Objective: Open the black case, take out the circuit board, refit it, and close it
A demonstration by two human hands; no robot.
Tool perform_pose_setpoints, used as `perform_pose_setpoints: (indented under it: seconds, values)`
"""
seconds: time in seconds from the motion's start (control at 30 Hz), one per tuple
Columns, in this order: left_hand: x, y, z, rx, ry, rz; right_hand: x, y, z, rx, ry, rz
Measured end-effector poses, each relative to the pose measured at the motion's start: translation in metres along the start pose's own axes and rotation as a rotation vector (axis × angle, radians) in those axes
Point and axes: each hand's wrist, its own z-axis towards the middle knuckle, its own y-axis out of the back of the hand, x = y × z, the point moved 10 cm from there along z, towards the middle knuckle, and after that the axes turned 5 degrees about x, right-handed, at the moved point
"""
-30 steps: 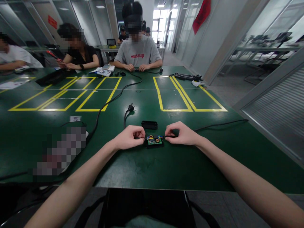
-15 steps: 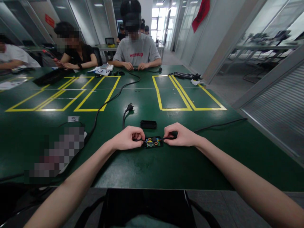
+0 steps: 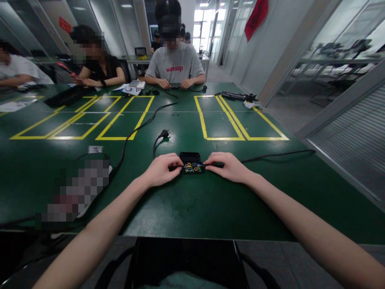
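Observation:
An opened black housing with a circuit board [image 3: 193,167] lies on the green table between my hands; copper coils and coloured wires show in it. My left hand [image 3: 166,168] is closed on the black cable at the board's left end. At the right end, my right hand [image 3: 224,165] pinches the other black cable [image 3: 281,154], which runs off to the right. Right behind the board sits an empty black cover [image 3: 189,156], its hollow side up. A power plug [image 3: 164,134] on a curved cord lies beyond my left hand.
A pixelated, blurred-out object [image 3: 81,190] lies at the left, with a small label [image 3: 95,149] behind it. One long black cable [image 3: 144,125] crosses the table. Yellow tape [image 3: 224,139] marks rectangles. Folded tripod-like gear [image 3: 236,96] lies at the far right. People sit across the table.
Both my hands have shifted the circuit board away from me, up against the cover. Each hand keeps its hold on its cable. The view has moved slightly.

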Motion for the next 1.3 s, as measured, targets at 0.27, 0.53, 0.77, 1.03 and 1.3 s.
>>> perform_pose_setpoints:
  seconds: [0.27, 0.53, 0.77, 1.03, 1.3]
  values:
    - [-0.001, -0.006, 0.002, 0.062, -0.053, 0.030, 0.010, -0.006, 0.001, 0.088, 0.070, -0.155]
    - [-0.004, -0.010, 0.002, 0.103, -0.053, 0.105, 0.014, -0.010, 0.001, 0.123, 0.081, -0.332]
    - [-0.005, -0.010, 0.004, 0.063, -0.063, 0.183, 0.023, -0.011, 0.003, 0.083, 0.138, -0.353]
    - [0.018, 0.007, 0.005, -0.203, 0.147, 0.143, -0.018, 0.004, 0.011, -0.222, -0.144, -0.238]
    - [0.036, -0.002, 0.006, -0.260, 0.250, -0.117, -0.042, -0.001, 0.010, -0.256, -0.279, 0.146]
